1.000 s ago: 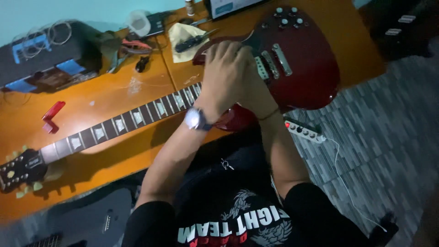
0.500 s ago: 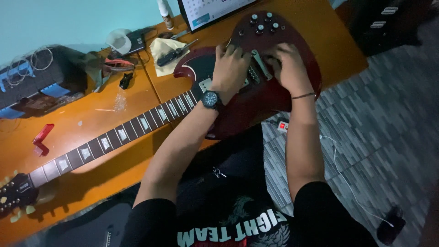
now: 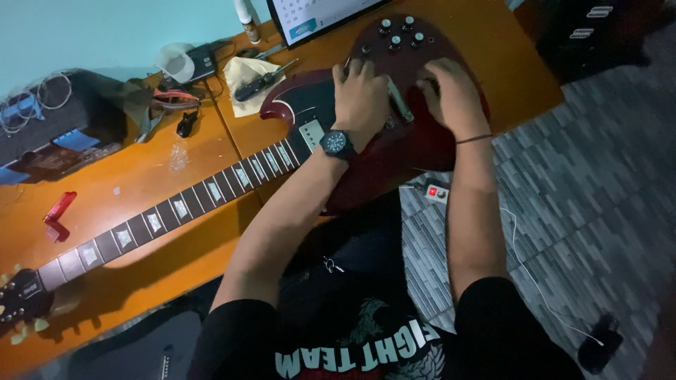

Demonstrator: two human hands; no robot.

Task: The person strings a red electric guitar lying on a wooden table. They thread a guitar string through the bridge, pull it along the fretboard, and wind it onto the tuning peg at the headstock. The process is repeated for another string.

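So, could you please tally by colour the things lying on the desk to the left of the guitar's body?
Red: 2, the clip and the pliers.
Black: 2, the small clamp and the screwdriver.
Cream: 1, the cloth.
White: 1, the tape roll.
Total: 6.
Both hands, left hand and right hand, rest on the guitar.
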